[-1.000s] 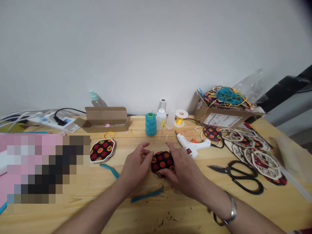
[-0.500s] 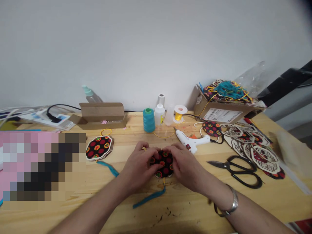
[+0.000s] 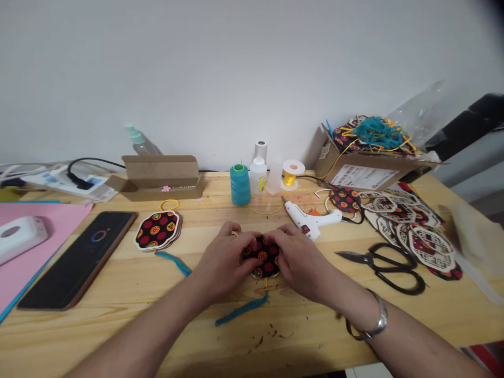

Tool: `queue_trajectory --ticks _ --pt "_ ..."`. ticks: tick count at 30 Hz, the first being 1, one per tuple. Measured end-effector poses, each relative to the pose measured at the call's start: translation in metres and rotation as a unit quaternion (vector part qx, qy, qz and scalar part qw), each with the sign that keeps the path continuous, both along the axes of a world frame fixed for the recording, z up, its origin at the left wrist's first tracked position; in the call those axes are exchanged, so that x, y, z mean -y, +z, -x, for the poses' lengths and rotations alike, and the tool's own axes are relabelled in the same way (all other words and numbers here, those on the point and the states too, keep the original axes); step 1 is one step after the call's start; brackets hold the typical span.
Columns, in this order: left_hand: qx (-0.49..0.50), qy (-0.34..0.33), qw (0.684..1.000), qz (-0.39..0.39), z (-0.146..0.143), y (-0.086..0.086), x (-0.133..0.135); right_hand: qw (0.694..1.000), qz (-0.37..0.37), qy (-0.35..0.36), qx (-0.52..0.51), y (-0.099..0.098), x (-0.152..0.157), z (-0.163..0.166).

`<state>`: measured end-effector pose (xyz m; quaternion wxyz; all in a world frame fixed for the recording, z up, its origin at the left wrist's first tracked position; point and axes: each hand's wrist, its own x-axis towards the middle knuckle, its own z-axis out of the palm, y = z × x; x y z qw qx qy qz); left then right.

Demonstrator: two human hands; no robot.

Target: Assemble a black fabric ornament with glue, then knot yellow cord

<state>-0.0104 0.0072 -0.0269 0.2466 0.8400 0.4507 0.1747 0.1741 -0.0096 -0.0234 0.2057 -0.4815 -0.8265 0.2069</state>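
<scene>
A small black fabric ornament (image 3: 264, 256) with red and orange dots lies on the wooden table (image 3: 118, 315), a teal tassel (image 3: 241, 311) trailing from its lower edge. My left hand (image 3: 224, 262) presses on its left side with curled fingers. From the right, my right hand (image 3: 299, 260) presses on it, fingers bent over its top edge. Both hands grip the piece between them. A finished ornament stack (image 3: 158, 230) with a yellow loop and a teal tassel lies to the left.
A white glue gun (image 3: 311, 221), black scissors (image 3: 388, 266), a teal thread spool (image 3: 240, 184), a white bottle and a yellow cord reel stand behind. Cut-out pieces (image 3: 417, 236) and a full cardboard box (image 3: 370, 168) are at right. A phone (image 3: 79, 257) and pink sheet lie left.
Both hands have closed in over the dotted ornament and now cover more of it. The camera view has tilted down slightly.
</scene>
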Motion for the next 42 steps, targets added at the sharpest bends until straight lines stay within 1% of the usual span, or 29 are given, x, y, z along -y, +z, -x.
queue_trajectory --ticks 5,8,11,16,24,28,32,38,42 --pt "0.016 -0.004 1.0 -0.002 0.001 0.0 -0.001 1.0 -0.023 0.007 -0.017 0.001 -0.001 -0.002" --pt "0.014 -0.024 1.0 -0.01 0.003 0.001 -0.003 0.999 -0.038 0.021 -0.021 0.004 -0.002 -0.002" --pt "0.008 -0.046 0.999 0.003 0.005 0.002 -0.004 0.998 -0.047 0.024 -0.018 0.007 -0.002 -0.001" --pt "0.014 -0.052 0.998 0.024 0.006 0.005 -0.004 0.998 -0.051 0.015 -0.019 0.003 0.0 0.001" --pt "0.004 -0.048 0.998 0.028 0.005 0.003 -0.003 0.999 -0.031 0.003 -0.014 -0.002 0.001 0.002" --pt "0.001 -0.058 0.998 0.038 0.005 0.004 -0.003 0.999 -0.025 0.004 -0.022 -0.002 0.003 0.004" --pt "0.013 -0.057 0.997 0.05 0.005 0.006 -0.002 0.999 -0.025 0.002 -0.034 0.0 0.003 0.004" --pt "0.026 -0.041 0.997 0.056 0.003 0.01 0.001 0.997 0.007 -0.023 -0.076 0.007 0.004 0.003" --pt "0.026 -0.035 0.998 0.054 0.001 0.011 0.003 0.997 0.001 -0.025 -0.08 0.008 0.003 0.002"
